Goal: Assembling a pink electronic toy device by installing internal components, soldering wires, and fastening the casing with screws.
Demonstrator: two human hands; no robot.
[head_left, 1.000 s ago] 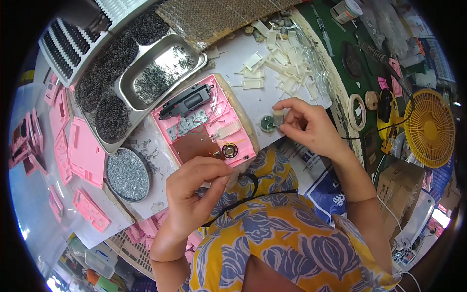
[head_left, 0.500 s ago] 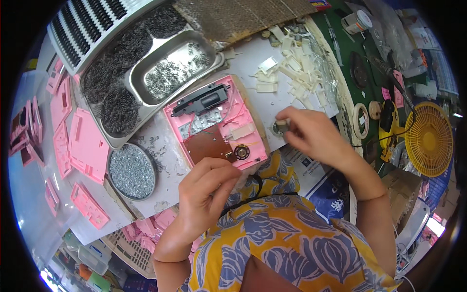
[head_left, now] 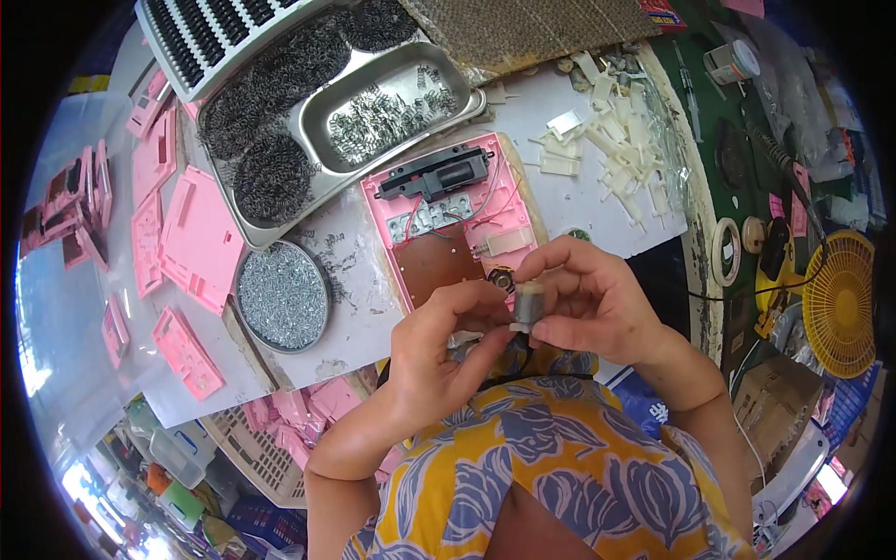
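In front of the pink housing, my right hand (head_left: 597,303) grips a small grey cylinder with a tan top (head_left: 530,303) between thumb and fingers. My left hand (head_left: 448,341) is curled close beside it, thumb and fingertips near its lower end. A small white bit shows by the left thumb tip; whether my left fingers hold it is hard to tell. The open pink plastic housing (head_left: 385,215) holds a black module (head_left: 434,175), a brown board (head_left: 439,266), a pale white block (head_left: 507,241), thin wires and a small round speaker (head_left: 501,278), partly hidden by my fingers.
Left of the housing stand a metal tray of black springs (head_left: 271,177), a smaller steel tray (head_left: 306,126) and a round dish of small metal pieces (head_left: 283,297). Pink parts (head_left: 201,243) lie farther left. White plastic pieces (head_left: 621,140) are heaped right, before a yellow fan (head_left: 840,303).
My right hand has brought the grey piece from the table's right side over to my left hand. Both hands now meet below the housing. The whole view has shifted somewhat.
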